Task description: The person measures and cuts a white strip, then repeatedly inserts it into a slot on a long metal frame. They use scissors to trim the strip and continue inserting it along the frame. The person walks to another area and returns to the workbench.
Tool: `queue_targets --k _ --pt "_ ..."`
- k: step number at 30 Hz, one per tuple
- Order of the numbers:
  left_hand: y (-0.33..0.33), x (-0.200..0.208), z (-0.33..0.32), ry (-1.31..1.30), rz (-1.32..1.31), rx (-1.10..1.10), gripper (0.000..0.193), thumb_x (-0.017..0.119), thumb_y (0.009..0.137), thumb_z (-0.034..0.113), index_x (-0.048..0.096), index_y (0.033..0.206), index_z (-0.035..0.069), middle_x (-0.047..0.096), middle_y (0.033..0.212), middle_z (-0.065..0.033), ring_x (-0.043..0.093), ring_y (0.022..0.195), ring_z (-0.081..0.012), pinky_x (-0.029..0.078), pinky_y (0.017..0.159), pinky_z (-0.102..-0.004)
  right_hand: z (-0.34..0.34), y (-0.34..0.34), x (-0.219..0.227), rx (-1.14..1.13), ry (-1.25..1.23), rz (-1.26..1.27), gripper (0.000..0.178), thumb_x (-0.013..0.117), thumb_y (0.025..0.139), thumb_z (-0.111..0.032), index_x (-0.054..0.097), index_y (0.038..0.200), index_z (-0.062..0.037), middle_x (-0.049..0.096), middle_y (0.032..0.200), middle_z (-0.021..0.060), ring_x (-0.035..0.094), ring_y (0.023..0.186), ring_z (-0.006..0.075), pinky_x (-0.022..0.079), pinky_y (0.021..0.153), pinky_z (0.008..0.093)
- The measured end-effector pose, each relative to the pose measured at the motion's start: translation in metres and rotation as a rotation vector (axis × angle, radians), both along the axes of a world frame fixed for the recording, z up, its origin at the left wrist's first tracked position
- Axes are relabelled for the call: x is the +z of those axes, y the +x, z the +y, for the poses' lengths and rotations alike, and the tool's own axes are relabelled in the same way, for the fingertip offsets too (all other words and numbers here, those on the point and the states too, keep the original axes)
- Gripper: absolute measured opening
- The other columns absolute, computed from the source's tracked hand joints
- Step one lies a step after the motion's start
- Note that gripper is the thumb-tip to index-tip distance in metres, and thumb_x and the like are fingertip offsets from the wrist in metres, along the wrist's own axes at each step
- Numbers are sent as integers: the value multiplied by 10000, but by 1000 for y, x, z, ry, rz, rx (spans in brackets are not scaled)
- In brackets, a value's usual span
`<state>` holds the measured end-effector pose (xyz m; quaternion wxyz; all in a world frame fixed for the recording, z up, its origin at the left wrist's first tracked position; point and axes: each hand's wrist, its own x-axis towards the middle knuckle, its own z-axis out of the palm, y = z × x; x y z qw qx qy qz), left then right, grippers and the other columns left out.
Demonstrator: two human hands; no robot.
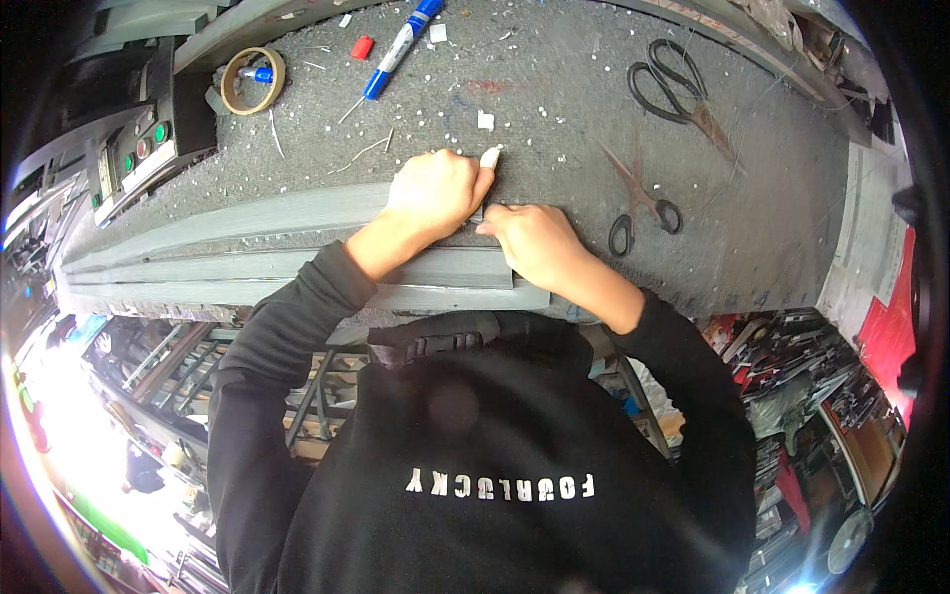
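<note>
Sweatshirt, left hand knuckles-up, right hand curled

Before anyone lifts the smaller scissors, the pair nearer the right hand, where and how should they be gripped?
Grip the smaller scissors by the dark handle loops, probably with the right hand, coming from the person's side. The loops lie toward the person, while the parted blades point away, so this approach should keep fingers off the tips.
</note>
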<state>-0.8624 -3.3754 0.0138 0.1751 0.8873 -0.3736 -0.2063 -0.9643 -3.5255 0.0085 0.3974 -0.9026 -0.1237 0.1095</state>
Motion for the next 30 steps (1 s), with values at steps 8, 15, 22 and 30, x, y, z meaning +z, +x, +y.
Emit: queue_targets --k 8,15,22,30 --pt "-3 -5 -3 35 -18 31 439 501 929 324 649 640 28 599 582 -203 618 536 -373 517 522 -442 -6 -3 -1 72 -130 55 167 539 880 -150 599 790 -23 655 700 180 674 648 302 525 573 418" --pt "2 4 -2 0 14 -33 408 523 932 325 643 679 28 577 578 -201 584 531 -391 476 484 -456 -6 -13 -4 -29 -144 -47 239 593 897 -203 519 732 -46 600 566 118 618 512 287 475 454 387" --pt "-3 5 -8 115 46 -55 435 525 930 327 649 628 39 568 535 -178 589 517 -366 479 482 -448 -10 -11 -10 18 -101 -72 232 554 908 -208 540 746 -43 597 550 130 642 524 287 492 469 399" --pt "-13 1 -10 82 -5 52 472 521 908 352 645 566 51 601 559 -186 609 515 -366 518 523 -433 -16 -11 -18 120 -30 -156 196 557 885 -182 536 747 -44 601 560 117 646 537 278 490 479 395"
